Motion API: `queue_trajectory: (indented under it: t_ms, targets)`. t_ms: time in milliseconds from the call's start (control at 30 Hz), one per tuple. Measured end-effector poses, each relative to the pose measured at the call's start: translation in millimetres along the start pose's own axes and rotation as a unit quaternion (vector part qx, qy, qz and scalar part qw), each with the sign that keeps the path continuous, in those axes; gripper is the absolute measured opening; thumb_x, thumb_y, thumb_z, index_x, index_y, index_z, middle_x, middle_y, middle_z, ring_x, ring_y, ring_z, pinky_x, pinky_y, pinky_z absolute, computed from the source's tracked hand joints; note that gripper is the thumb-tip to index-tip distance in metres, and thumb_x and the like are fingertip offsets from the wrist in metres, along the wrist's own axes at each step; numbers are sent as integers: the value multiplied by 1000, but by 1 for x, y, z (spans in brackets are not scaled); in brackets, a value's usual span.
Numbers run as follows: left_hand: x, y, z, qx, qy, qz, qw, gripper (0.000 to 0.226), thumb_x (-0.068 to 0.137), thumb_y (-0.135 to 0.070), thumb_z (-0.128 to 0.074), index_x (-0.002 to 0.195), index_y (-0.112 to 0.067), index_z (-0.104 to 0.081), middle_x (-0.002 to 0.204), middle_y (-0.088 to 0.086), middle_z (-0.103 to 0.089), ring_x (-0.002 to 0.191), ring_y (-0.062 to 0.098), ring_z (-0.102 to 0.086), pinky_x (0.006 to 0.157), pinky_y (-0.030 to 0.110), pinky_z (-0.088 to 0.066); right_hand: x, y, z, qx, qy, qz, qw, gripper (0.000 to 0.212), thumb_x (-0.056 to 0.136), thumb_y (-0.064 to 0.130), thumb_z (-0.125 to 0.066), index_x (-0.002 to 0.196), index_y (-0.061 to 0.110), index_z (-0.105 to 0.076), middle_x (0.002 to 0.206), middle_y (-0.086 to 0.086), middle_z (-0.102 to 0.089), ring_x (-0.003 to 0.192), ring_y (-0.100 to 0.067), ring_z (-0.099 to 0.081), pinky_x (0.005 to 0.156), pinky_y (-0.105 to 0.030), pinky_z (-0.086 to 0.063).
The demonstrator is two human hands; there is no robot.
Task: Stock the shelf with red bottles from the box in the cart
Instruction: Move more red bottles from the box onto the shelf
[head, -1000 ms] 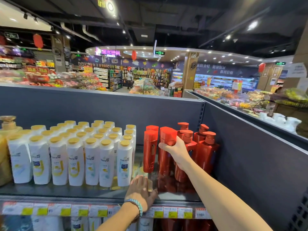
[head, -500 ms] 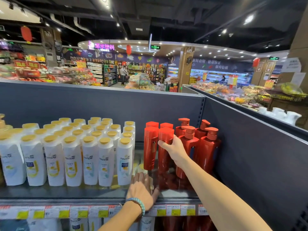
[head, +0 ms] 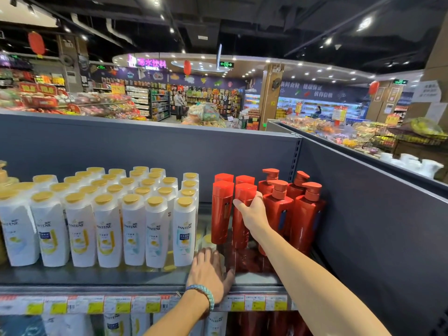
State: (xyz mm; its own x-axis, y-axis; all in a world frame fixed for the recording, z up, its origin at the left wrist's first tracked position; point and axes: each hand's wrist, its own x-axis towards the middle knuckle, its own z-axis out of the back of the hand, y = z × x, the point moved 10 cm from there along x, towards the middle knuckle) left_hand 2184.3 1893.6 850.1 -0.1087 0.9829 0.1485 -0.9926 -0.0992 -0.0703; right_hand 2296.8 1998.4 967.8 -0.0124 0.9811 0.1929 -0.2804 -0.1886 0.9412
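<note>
Grey shelf with a glossy deck, a dark back panel and a side panel. Supermarket aisles and ceiling spots behind. Right hand fingers wrap the upper part of the red bottle, upright in the front row. White bottles at its 9 o'clock, red pump bottles crowding at 3. Left hand at 6, fingers straight, flat on the shelf edge. Price tags below.

"PANTENE" on white bottles
</note>
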Motion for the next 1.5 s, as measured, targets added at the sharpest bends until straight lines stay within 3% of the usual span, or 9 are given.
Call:
queue_trajectory:
  t_ms: [400, 500, 633, 800, 933, 1200, 1367, 1500]
  targets:
    - [1, 1, -3, -1, 0, 3, 1000, 80, 89, -62, -19, 147, -8, -22, 143, 10, -30, 130, 30, -27, 114, 41, -22, 2, -4, -4, 3, 5, -33, 999, 63, 98, 30, -62, 149, 21, -24, 141, 0, -50, 133, -27, -51, 110, -45, -42]
    - [2, 2, -3, -10, 1, 8, 1000, 80, 89, -64, -21, 148, -9, -21, 146, 10, -28, 133, 29, -26, 115, 41, -20, 4, -5, -2, 12, -1, -26, 1000, 59, 97, 27, -64, 145, 20, -29, 127, 4, -52, 126, -24, -55, 107, -42, -44]
    - [2, 3, -4, -16, 3, 12, 1000, 81, 88, -65, -21, 147, -10, -21, 145, 9, -29, 132, 28, -26, 115, 41, -20, 3, -3, -3, 9, 1, -21, 1000, 63, 97, 27, -64, 147, 21, -27, 124, 8, -48, 122, -19, -53, 107, -41, -43]
    - [1, 2, -1, -14, -6, 3, 1000, 77, 88, -63, -22, 145, -11, -26, 140, 10, -33, 128, 28, -29, 113, 40, -23, 0, 0, -4, -3, 18, -27, 999, 67, 96, 28, -65, 148, 19, -23, 137, -1, -50, 131, -26, -52, 108, -41, -43]
    - [0, -1, 1, -2, -11, -2, 1000, 76, 88, -62, -21, 144, -11, -27, 137, 11, -35, 125, 27, -32, 110, 40, -26, 0, 1, -6, -15, 21, -32, 999, 79, 96, 31, -65, 154, 20, -12, 150, -1, -42, 139, -28, -45, 112, -44, -40]
    - [1, -2, 4, -3, -41, -1, 999, 81, 78, -63, -8, 136, -13, -36, 131, 7, -40, 118, 25, -36, 105, 37, -30, 5, 2, -7, -23, 3, -21, 1000, 86, 93, 27, -69, 155, 19, -10, 150, -3, -41, 140, -29, -44, 112, -45, -39]
    - [0, -3, 5, 6, -31, -3, 999, 65, 87, -59, -22, 131, -14, -38, 130, 9, -41, 121, 27, -36, 105, 39, -29, 6, 5, -6, -13, -27, -8, 1000, 96, 90, 23, -74, 158, 17, -7, 154, -5, -36, 144, -30, -39, 117, -48, -36]
    - [-2, -6, 10, 25, -27, -16, 999, 63, 91, -57, -22, 131, -11, -38, 132, 12, -41, 124, 28, -35, 106, 40, -29, 7, 13, -4, -30, -52, 21, 998, 101, 88, 23, -76, 159, 11, -4, 162, -6, -24, 150, -29, -27, 120, -45, -27]
